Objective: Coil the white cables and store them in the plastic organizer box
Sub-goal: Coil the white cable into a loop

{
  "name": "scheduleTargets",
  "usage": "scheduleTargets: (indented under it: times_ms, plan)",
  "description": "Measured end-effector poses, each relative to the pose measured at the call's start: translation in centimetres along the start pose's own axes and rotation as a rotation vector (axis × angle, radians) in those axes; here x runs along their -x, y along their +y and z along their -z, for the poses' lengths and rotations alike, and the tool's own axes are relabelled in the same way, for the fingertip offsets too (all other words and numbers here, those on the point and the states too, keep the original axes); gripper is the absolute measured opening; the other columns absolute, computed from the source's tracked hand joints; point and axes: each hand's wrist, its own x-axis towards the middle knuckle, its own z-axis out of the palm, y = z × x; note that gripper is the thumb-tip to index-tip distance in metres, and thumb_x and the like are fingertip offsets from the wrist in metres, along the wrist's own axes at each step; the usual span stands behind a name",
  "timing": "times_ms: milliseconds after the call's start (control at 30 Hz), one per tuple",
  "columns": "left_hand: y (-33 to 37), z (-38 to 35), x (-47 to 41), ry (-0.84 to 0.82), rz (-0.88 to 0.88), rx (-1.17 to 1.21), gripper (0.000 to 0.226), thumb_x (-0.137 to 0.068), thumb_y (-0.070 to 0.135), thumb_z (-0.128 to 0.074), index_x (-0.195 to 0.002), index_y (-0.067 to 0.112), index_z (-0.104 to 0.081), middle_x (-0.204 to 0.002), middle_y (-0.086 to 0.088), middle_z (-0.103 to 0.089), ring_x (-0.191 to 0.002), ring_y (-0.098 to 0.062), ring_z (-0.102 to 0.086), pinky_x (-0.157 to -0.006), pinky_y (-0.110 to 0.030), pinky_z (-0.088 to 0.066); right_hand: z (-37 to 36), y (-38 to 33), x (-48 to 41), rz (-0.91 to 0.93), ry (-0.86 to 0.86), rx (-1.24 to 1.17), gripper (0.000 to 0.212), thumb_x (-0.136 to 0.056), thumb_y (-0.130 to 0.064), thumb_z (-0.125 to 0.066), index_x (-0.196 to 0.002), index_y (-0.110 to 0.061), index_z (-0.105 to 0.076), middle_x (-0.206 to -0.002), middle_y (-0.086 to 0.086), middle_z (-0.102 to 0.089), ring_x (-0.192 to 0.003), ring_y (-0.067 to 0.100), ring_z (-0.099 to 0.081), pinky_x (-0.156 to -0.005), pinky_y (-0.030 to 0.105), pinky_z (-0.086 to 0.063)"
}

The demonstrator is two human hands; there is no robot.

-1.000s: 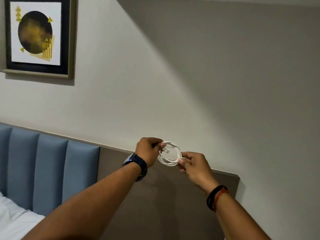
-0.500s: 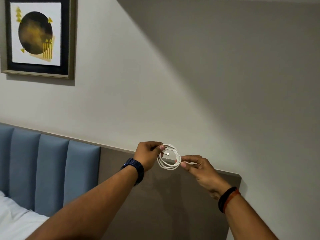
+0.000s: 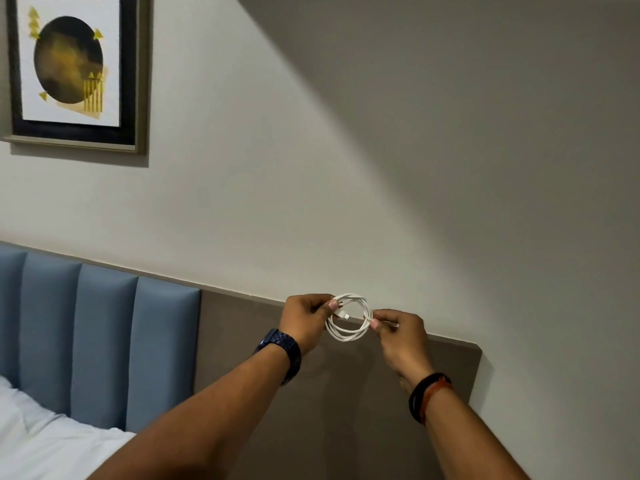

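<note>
White cable [image 3: 349, 318] coil, rounder than before, pinched between both hands.

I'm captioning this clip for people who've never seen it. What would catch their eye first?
Most striking is the white cable, wound into a small coil and held up in mid-air between the left hand and right hand, low in the centre. Next, the framed picture on the wall, upper left, above the blue padded headboard.

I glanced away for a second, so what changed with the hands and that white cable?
Very little. The right hand shifted its pinch slightly along the right side of the white cable coil. The left hand kept pinching the left side, and the coil stayed raised before the wall.
</note>
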Motion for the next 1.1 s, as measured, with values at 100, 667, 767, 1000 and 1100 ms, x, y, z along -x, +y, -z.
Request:
scheduleTargets:
  times_ms: [100,667,767,1000,1100]
  plan:
    - [0.2,0.0,-0.1,-0.017,0.007,0.011,0.022,-0.086,0.012,-0.064,-0.071,0.026,-0.072,-0.078,-0.006,-0.073,-0.079,-0.024,-0.068,-0.086,-0.048,-0.055,0.2,0.1,0.1,0.04,0.071,0.071,0.011,-0.085,-0.007,-0.066,-0.094,-0.012,-0.072,-0.11,0.005,-0.038,-0.072,-0.004,-0.049,-0.07,0.0,-0.032]
    - [0.1,-0.2,0.0,-0.002,-0.011,-0.006,0.02,-0.087,0.012,-0.063,-0.074,0.026,-0.072,-0.08,-0.005,-0.073,-0.08,-0.021,-0.068,-0.085,-0.042,-0.056,0.6,-1.3,1.1,-0.013,-0.045,0.076,0.021,-0.076,-0.022,-0.074,-0.058,-0.014,-0.069,-0.058,-0.003,-0.065,-0.058,0.014,-0.058,-0.054,0.025,-0.042]
    - [-0.1,-0.5,0.0,-0.003,-0.013,0.006,0.011,-0.087,0.012,-0.063,-0.086,0.016,-0.074,-0.084,-0.007,-0.073,-0.082,-0.022,-0.069,-0.084,-0.038,-0.056,0.6,-1.4,1.2,-0.07,0.029,-0.043,0.026,-0.068,-0.025,-0.082,-0.054,-0.012,-0.065,-0.055,-0.005,-0.063,-0.053,0.011,-0.055,-0.054,0.025,-0.043]
    - [-0.6,-1.6,0.3,-0.031,-0.043,-0.023,0.013,-0.087,0.011,-0.063,-0.095,0.009,-0.073,-0.085,-0.007,-0.073,-0.074,-0.011,-0.065,-0.075,-0.028,-0.054,0.1,-0.5,0.8,-0.171,0.088,-0.1,0.018,-0.073,-0.01,-0.077,-0.058,-0.005,-0.068,-0.062,0.009,-0.068,-0.058,0.021,-0.058,-0.06,0.028,-0.046]
    - [-0.6,-2.1,0.5,-0.061,-0.084,-0.049,0.012,-0.088,0.011,-0.062,-0.09,0.01,-0.074,-0.082,-0.006,-0.073,-0.071,-0.009,-0.065,-0.07,-0.024,-0.053,-0.2,0.1,0.5,-0.178,0.098,-0.095,0.018,-0.078,-0.007,-0.071,-0.062,-0.002,-0.066,-0.06,0.01,-0.063,-0.058,0.021,-0.054,-0.059,0.03,-0.043]
